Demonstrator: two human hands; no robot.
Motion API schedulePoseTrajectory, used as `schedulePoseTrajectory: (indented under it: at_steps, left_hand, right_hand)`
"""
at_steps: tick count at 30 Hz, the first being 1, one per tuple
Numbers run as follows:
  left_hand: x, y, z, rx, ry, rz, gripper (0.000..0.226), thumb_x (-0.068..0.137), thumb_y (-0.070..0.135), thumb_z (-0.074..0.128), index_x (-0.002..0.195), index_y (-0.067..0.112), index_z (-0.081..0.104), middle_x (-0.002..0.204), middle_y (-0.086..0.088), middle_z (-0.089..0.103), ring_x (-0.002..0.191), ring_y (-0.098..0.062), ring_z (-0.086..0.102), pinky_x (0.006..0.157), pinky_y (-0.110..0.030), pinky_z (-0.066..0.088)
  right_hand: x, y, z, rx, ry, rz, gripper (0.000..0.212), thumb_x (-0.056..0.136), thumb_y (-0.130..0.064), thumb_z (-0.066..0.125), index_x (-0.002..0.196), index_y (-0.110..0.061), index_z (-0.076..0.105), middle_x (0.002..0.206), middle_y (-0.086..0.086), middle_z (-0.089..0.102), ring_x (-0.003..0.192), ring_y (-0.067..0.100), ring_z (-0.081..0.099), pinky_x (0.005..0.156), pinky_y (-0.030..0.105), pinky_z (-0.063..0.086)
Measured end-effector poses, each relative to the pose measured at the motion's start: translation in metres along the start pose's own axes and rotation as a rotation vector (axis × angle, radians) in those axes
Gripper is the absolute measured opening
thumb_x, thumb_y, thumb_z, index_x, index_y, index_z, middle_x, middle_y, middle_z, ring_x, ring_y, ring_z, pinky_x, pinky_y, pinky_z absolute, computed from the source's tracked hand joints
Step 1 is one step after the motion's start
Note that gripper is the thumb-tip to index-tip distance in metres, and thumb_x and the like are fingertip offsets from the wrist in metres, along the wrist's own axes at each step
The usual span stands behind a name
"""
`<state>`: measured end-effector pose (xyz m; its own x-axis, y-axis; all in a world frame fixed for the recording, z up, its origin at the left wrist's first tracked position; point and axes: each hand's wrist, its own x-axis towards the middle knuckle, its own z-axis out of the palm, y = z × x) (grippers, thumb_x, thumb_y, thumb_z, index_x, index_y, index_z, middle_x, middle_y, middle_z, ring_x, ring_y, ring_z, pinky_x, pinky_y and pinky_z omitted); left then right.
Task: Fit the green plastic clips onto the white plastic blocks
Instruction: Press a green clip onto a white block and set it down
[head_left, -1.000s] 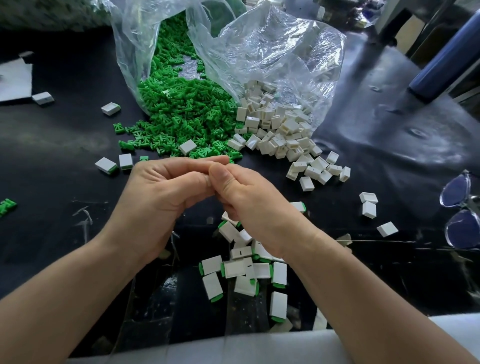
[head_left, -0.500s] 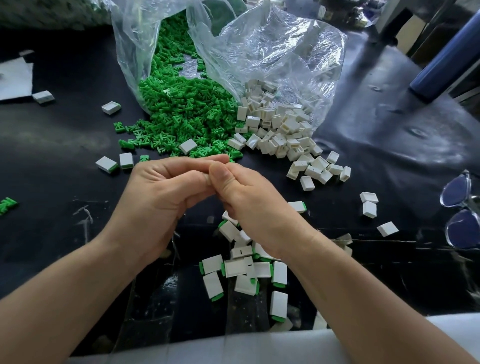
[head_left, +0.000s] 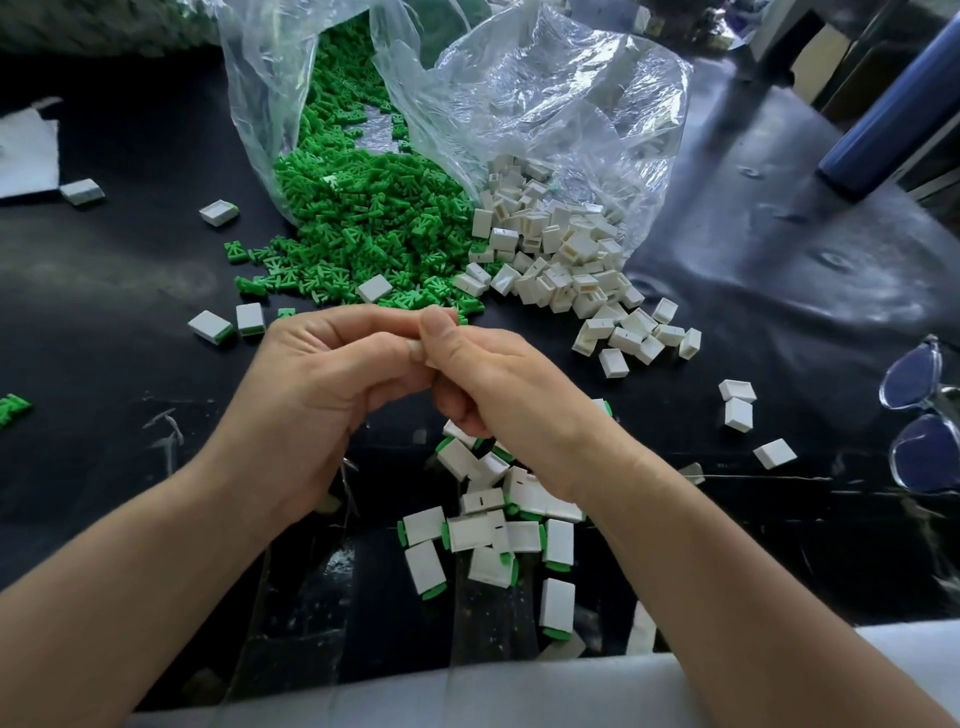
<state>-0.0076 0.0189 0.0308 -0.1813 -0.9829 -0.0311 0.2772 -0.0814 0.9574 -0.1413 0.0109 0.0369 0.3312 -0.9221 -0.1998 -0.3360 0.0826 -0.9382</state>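
Your grip is closed on both sides: your left hand (head_left: 317, 384) and right hand (head_left: 498, 384) meet above the middle of the worktop (head_left: 104, 291), fingers curled and tips pressed together around a small piece. That piece is hidden between your fingers, so you cannot tell whether it is block or clip. Beneath your right wrist, toward the near edge, lies a cluster of fitted blocks (head_left: 483, 535) – white bodies with a green end showing. Two more fitted ones (head_left: 210, 326) lie just left of your left hand. Beyond your fingertips, toward the far edge, the green clips (head_left: 363, 223) spill in a heap from a clear plastic bag (head_left: 545, 104), and the white blocks (head_left: 561, 260) tumble out of the same bag just to the right of them, touching the green heap. A few bare blocks lie scattered toward the right edge, near a pair of glasses (head_left: 919, 415). A blue tube (head_left: 893, 104) sits at the far right corner – and a white sheet (head_left: 26, 150) at the left edge.
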Motion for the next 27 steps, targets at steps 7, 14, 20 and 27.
schedulePoseTrajectory:
  at_steps: [7, 14, 20, 27]
  left_hand:
    - [0.001, 0.001, -0.003, 0.12, 0.037, 0.03, 0.018, 0.059, 0.008, 0.075, 0.072, 0.021, 0.077, 0.069, -0.002, 0.072, 0.064, -0.01, 0.065, 0.053, -0.016, 0.05]
    - [-0.009, 0.002, 0.009, 0.265, -0.204, -0.066, 0.03, 0.049, 0.03, 0.072, 0.076, 0.016, 0.075, 0.054, -0.001, 0.065, 0.043, -0.004, 0.051, 0.04, -0.012, 0.038]
    - [-0.004, 0.001, 0.005, 0.266, -0.095, -0.055, 0.036, 0.053, 0.043, 0.067, 0.073, 0.014, 0.074, 0.058, -0.004, 0.067, 0.041, -0.006, 0.047, 0.036, -0.013, 0.032]
    - [0.0, -0.004, 0.001, 0.299, 0.032, -0.098, 0.011, 0.068, 0.023, 0.069, 0.073, 0.015, 0.074, 0.063, -0.002, 0.07, 0.044, -0.007, 0.054, 0.037, -0.014, 0.036]
  right_hand:
    - [0.001, -0.001, -0.032, -0.238, 0.246, -0.005, 0.053, 0.084, -0.058, 0.04, 0.07, -0.012, 0.063, 0.057, -0.007, 0.051, 0.053, 0.004, 0.047, 0.061, 0.027, 0.041]
    - [0.01, 0.019, -0.078, -0.662, 0.634, 0.078, 0.01, 0.086, -0.028, 0.061, 0.093, -0.025, 0.068, 0.1, 0.002, 0.063, 0.092, 0.018, 0.057, 0.086, 0.03, 0.046]
    - [0.014, 0.028, -0.082, -0.853, 0.562, 0.269, 0.024, 0.084, -0.017, 0.057, 0.105, -0.023, 0.066, 0.116, 0.008, 0.058, 0.109, 0.028, 0.053, 0.094, 0.038, 0.044]
    - [0.012, 0.023, -0.074, -0.732, 0.625, 0.069, 0.021, 0.087, -0.02, 0.061, 0.107, -0.022, 0.067, 0.102, 0.002, 0.066, 0.098, 0.022, 0.058, 0.09, 0.033, 0.045]
